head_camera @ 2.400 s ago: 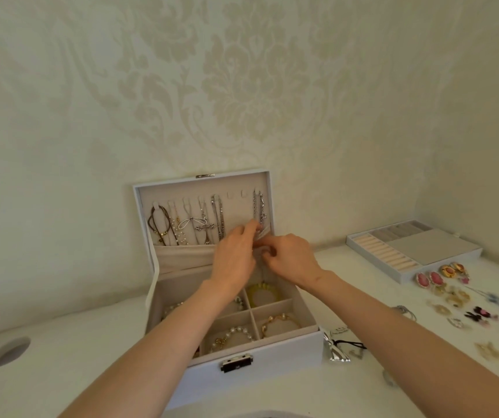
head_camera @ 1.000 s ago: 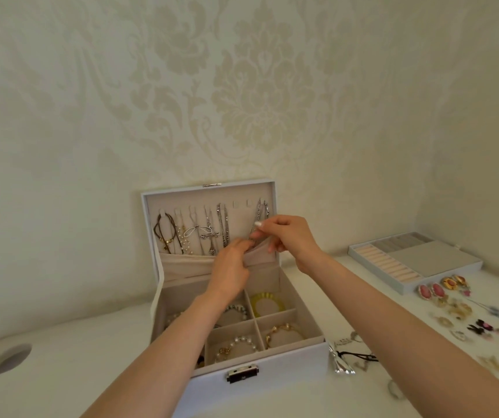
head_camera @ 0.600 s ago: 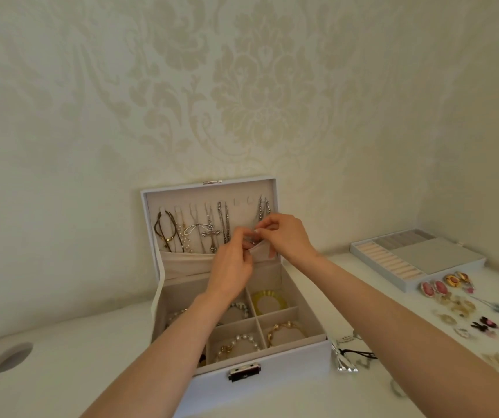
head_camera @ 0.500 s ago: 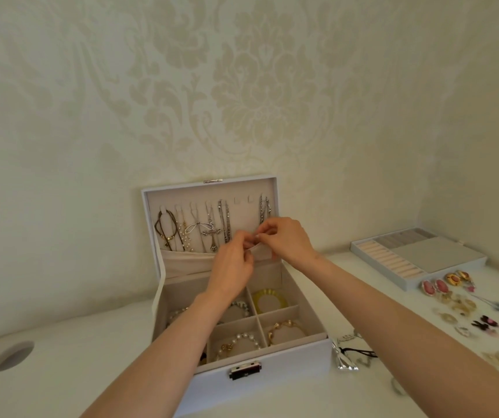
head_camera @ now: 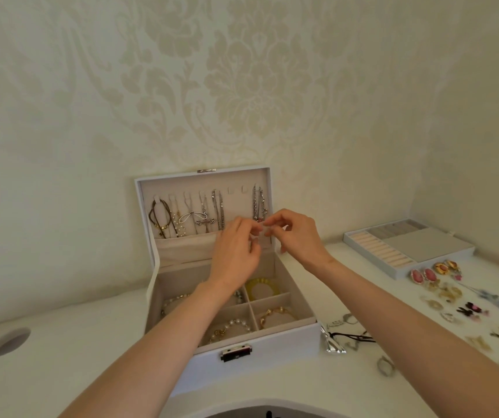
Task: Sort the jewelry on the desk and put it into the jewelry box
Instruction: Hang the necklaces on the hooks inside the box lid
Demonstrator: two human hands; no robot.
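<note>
White jewelry box [head_camera: 275, 352] stands open on the desk [head_camera: 76, 342] as left hand [head_camera: 236, 251] and right hand [head_camera: 299, 236] together pinch a small piece [head_camera: 261, 230], too tiny to identify, before its lid [head_camera: 237, 206].

A: How many boxes?
B: One jewelry box [head_camera: 254, 354], one ring tray [head_camera: 429, 247].
A: Hands?
B: Two: a left hand [head_camera: 234, 254] and a right hand [head_camera: 299, 236].
A: Necklaces [head_camera: 218, 212] on the lid?
B: Six hanging.
A: Bracelets [head_camera: 233, 327]?
B: Four show plainly; an arm covers part of one compartment.
A: Pink earrings [head_camera: 416, 276]?
B: Two, on the desk [head_camera: 76, 342].
</note>
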